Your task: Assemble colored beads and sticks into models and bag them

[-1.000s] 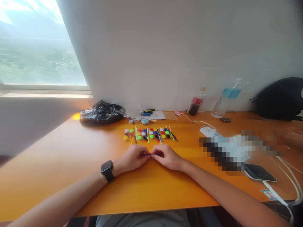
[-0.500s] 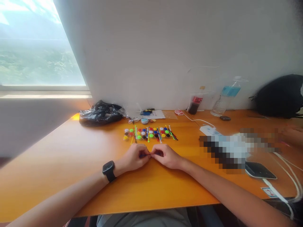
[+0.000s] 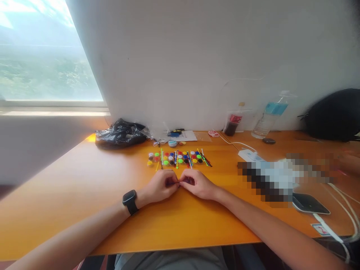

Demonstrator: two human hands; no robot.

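Note:
My left hand [image 3: 161,185], with a black watch [image 3: 129,201] on its wrist, and my right hand [image 3: 197,184] rest on the orange table [image 3: 84,187], fingertips meeting in a pinch. Between them they hold a small thin thing that is mostly hidden by the fingers; I cannot make it out. Just beyond the hands lie rows of small coloured caps [image 3: 177,158] with thin coloured sticks laid across them.
A black plastic bag [image 3: 120,134] lies at the back left by the wall. Papers and small items, a dark drink bottle [image 3: 233,125] and a water bottle [image 3: 267,118] stand at the back. A phone [image 3: 309,203], cables, a power strip and another person's hand are at right.
The blue stick that showed between my fingertips one second ago is now hidden inside the pinch. Both hands have closed together and shifted slightly away from me.

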